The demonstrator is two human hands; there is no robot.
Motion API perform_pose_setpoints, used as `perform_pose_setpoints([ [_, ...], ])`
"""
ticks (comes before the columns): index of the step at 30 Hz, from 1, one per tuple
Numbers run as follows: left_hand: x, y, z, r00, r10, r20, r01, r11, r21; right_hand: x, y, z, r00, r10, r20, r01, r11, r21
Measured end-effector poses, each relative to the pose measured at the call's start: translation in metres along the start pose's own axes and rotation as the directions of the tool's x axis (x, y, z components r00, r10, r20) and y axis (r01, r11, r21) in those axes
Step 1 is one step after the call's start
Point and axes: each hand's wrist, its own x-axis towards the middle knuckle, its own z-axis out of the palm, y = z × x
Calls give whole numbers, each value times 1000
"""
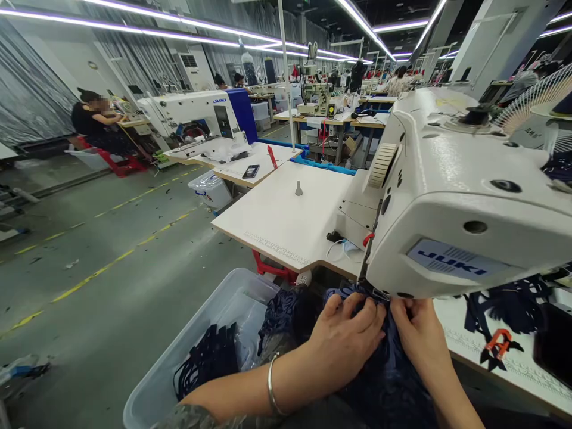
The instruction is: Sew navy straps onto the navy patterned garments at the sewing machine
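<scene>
Dark navy lace fabric (pixel 388 381) lies bunched under the head of a white Juki sewing machine (pixel 456 196). My left hand (pixel 344 342), with a silver bangle on its wrist, presses down on the fabric with its fingers curled right at the needle area. My right hand (pixel 417 333) pinches the same fabric just to the right, fingertips tucked under the machine head. The needle itself is hidden by the machine and my fingers.
A clear plastic bin (pixel 179 369) holding dark pieces stands at my lower left. The white table (pixel 286 223) extends to the left with a thread stand pin. Orange snips (pixel 496 345) lie at right. Another person sits far left by a second machine (pixel 196 116).
</scene>
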Motion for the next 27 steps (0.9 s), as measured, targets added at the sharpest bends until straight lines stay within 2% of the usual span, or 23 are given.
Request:
perform_pose_setpoints([
  [5,1,3,0,999,1,36,-3,999,44,0,3,1,1000,-23,-8,23,1000,-22],
  [10,1,4,2,1000,-10,30,10,1000,14,-2,21,-9,987,-122,107,113,990,87],
  [17,3,1,12,999,0,-46,2,999,47,-7,56,-56,974,-156,163,163,986,-34],
  [21,1,1,12,994,-30,-101,26,999,-43,-14,77,-83,975,-122,187,143,984,-103],
  [24,-2,3,12,992,-37,-121,23,993,-112,-19,86,-98,971,-81,223,103,990,-91],
  [27,-5,6,11,996,-17,-88,7,994,-110,-25,91,-111,979,-73,190,89,993,-80],
])
